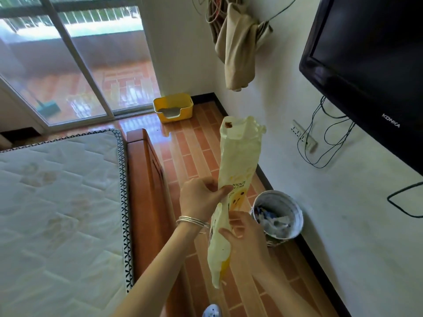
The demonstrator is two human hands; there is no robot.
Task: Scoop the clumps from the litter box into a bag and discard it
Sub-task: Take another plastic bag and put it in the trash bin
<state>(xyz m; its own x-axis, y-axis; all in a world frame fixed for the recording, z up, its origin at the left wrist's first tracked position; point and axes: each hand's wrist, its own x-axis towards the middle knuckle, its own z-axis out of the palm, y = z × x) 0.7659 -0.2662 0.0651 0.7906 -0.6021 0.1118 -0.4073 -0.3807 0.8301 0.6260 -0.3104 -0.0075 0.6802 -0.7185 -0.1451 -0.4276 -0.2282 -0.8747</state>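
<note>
Orange-brown floor tiles [194,145] form a narrow lane between the wooden bed frame [146,179] on the left and the white wall [343,225] on the right. The lane runs to the far corner, where the yellow litter box [173,107] sits against the wall just beside the glass sliding door [91,76]. Grey litter shows through its low front cutout.

Nearer, a pale yellow bag [240,156] is held upright over the lane, its crumpled top towards the far end. A round waste bin [296,213] full of scraps stands against the right wall just beside the bag, narrowing the lane there. A bare mattress [57,202] fills the left, and a black television [366,53] hangs at upper right above a power strip [304,136] and loose cables.

The left hand [199,199] grips the bag's middle, fingers [203,181] curled round it. The right hand [245,234] holds it lower, thumb on the front, the other fingers probably wrapped behind and hidden.
</note>
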